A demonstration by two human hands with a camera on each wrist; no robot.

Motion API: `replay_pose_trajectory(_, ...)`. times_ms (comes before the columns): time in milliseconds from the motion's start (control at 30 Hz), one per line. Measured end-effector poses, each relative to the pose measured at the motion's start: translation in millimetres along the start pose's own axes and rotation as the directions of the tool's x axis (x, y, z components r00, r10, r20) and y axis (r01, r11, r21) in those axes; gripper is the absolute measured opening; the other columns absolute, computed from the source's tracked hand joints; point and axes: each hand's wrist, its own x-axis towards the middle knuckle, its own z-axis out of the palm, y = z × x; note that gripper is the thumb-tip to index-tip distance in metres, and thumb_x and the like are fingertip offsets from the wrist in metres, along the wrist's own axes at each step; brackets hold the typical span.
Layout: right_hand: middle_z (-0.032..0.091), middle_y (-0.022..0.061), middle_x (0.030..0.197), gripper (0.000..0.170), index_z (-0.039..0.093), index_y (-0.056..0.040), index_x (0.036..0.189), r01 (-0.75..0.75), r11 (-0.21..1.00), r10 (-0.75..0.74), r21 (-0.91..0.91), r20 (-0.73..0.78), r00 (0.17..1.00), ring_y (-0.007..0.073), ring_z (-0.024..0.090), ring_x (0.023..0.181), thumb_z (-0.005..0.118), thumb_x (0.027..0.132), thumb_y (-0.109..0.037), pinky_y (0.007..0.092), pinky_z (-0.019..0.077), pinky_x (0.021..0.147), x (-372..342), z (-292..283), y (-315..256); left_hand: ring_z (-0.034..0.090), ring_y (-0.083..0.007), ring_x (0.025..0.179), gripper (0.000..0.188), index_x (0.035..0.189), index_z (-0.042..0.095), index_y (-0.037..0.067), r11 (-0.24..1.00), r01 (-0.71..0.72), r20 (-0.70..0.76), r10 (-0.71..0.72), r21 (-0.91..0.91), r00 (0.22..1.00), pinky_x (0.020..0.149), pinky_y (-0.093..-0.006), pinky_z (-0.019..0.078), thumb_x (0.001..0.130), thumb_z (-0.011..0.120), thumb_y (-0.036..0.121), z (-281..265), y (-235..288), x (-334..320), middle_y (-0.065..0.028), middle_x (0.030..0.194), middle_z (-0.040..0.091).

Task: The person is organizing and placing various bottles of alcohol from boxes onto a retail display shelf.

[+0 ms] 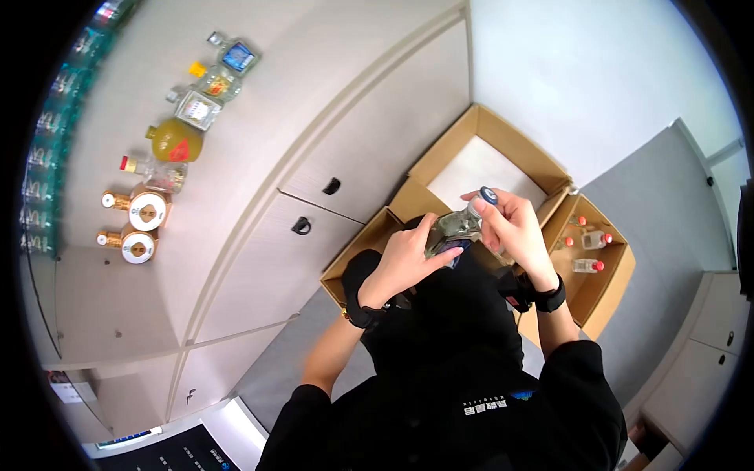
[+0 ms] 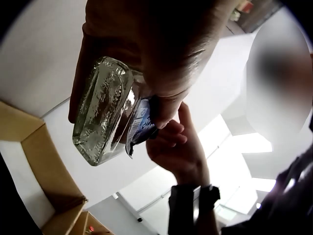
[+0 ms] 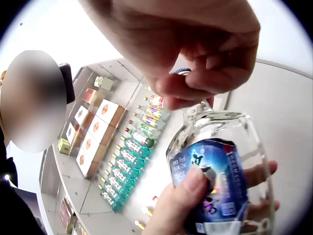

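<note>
A clear glass bottle (image 1: 454,225) with a blue label (image 3: 222,169) is held tilted in front of the body. My left hand (image 1: 403,263) grips its body, thumb over the label and fingers behind the glass. At the neck, my right hand (image 1: 517,231) curls its thumb and fingers round the dark blue cap (image 1: 488,195). The bottle's thick square base (image 2: 100,115) faces the left wrist view. In the right wrist view, the curled right fingers hide most of the neck and cap.
Cardboard boxes stand below: one with a white bottom (image 1: 475,169), another (image 1: 609,294) holding several small red-capped bottles (image 1: 587,266). On the left, a pale cabinet top (image 1: 259,118) carries a yellow bottle (image 1: 177,141), other clear bottles and two white-topped containers (image 1: 148,210). Teal bottles (image 1: 59,149) line its far side.
</note>
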Motion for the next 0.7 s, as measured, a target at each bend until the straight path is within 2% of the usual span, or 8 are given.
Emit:
replay_pose_trajectory(67, 0.049, -0.0008, 0.051, 0.031, 0.059, 0.0018, 0.105, -0.018, 0.999, 0.018, -0.037, 0.002, 1.0, 0.0048, 0.044, 0.045, 0.056, 0.089, -0.025, 0.0203, 0.0349, 0.044, -1.2, 2.1, 5.5, 0.063, -0.0309, 0.083, 0.054, 0.117, 0.046, -0.001, 0.998, 0.047, -0.025, -0.048, -0.047, 0.999, 0.073, -0.0341, 0.0485, 0.08, 0.066, 0.031, -2.1, -11.5, -2.3, -0.0187, 0.088, 0.063)
replay_pose_trajectory(133, 0.052, 0.0013, 0.056, 0.034, 0.059, 0.001, 0.107, -0.046, 0.996, 0.046, -0.078, -0.005, 0.999, 0.0059, 0.048, 0.049, 0.058, 0.088, -0.026, 0.0208, 0.0376, 0.047, -4.4, 2.7, 14.6, 0.063, -0.0265, 0.084, 0.051, 0.115, 0.047, -0.004, 0.939, 0.007, -0.069, -0.033, -0.343, 0.997, 0.076, -0.0323, 0.0476, 0.082, 0.064, 0.032, -4.8, -14.3, -2.7, -0.0189, 0.093, 0.063)
replay_pose_trajectory(167, 0.054, 0.0025, 0.058, 0.036, 0.057, 0.0013, 0.111, -0.016, 0.991, 0.016, -0.135, -0.002, 1.0, 0.0072, 0.049, 0.051, 0.059, 0.087, -0.026, 0.0224, 0.0395, 0.049, -5.6, 3.2, 21.9, 0.061, -0.0195, 0.086, 0.047, 0.114, 0.048, -0.004, 0.915, 0.015, -0.097, -0.059, -0.403, 0.994, 0.079, -0.0307, 0.0466, 0.086, 0.059, 0.032, -5.3, -13.6, -4.8, -0.0146, 0.096, 0.062)
replay_pose_trajectory(200, 0.055, 0.0037, 0.061, 0.038, 0.055, 0.0016, 0.114, 0.012, 0.981, -0.012, -0.193, 0.002, 1.0, 0.0086, 0.05, 0.053, 0.059, 0.087, -0.025, 0.024, 0.0414, 0.051, -6.7, 3.1, 30.3, 0.061, -0.0195, 0.086, 0.047, 0.114, 0.048, -0.004, 0.915, 0.015, -0.098, -0.06, -0.404, 0.993, 0.079, -0.0307, 0.0466, 0.086, 0.059, 0.032, -6.1, -14.5, -4.1, -0.0146, 0.096, 0.062)
replay_pose_trajectory(267, 0.061, 0.0092, 0.079, 0.045, 0.051, 0.0026, 0.118, 0.03, 0.956, 0.0, -0.29, 0.102, 0.995, 0.0135, 0.057, 0.067, 0.062, 0.085, -0.025, 0.0279, 0.0465, 0.062, -9.8, 5.9, 42.9, 0.058, -0.014, 0.088, 0.043, 0.113, 0.048, -0.004, 0.817, 0.064, -0.114, -0.156, -0.573, 0.981, 0.079, -0.0286, 0.0459, 0.091, 0.053, 0.032, -7.5, -18.1, -1.7, -0.0107, 0.098, 0.061)
replay_pose_trajectory(400, 0.059, 0.0126, 0.093, 0.053, 0.043, 0.0049, 0.121, 0.073, 0.994, -0.055, -0.085, 0.19, 0.98, 0.016, 0.059, 0.076, 0.064, 0.084, -0.026, 0.028, 0.0473, 0.068, -15.3, 28.3, 51.6, 0.056, -0.0104, 0.087, 0.041, 0.112, 0.05, -0.003, 0.698, 0.081, -0.082, -0.198, -0.711, 0.977, 0.079, -0.0257, 0.0449, 0.095, 0.043, 0.033, -8.2, -17.2, -0.6, -0.0075, 0.098, 0.059)
replay_pose_trajectory(567, 0.058, 0.0129, 0.093, 0.041, 0.045, 0.0051, 0.102, -0.02, 0.999, 0.013, 0.048, 0.15, 0.989, 0.0147, 0.061, 0.069, 0.065, 0.084, -0.025, 0.0253, 0.0477, 0.06, -9.6, 44.7, 56.9, 0.055, -0.01, 0.084, 0.04, 0.112, 0.05, -0.002, 0.787, 0.06, -0.138, -0.182, -0.614, 0.974, 0.077, -0.0251, 0.0444, 0.096, 0.042, 0.033, -13.1, -5.1, -4.1, -0.0065, 0.095, 0.059)
replay_pose_trajectory(700, 0.058, 0.0131, 0.093, 0.041, 0.043, 0.0045, 0.101, -0.017, 0.994, 0.003, 0.107, 0.128, 0.992, 0.0145, 0.062, 0.068, 0.066, 0.083, -0.025, 0.0242, 0.0479, 0.058, -10.3, 49.9, 57.4, 0.055, -0.0119, 0.078, 0.036, 0.106, 0.052, -0.002, 0.848, 0.075, -0.194, -0.205, -0.524, 0.959, 0.072, -0.0267, 0.0447, 0.096, 0.042, 0.031, -16.3, -2.4, -6.8, -0.0086, 0.086, 0.059)
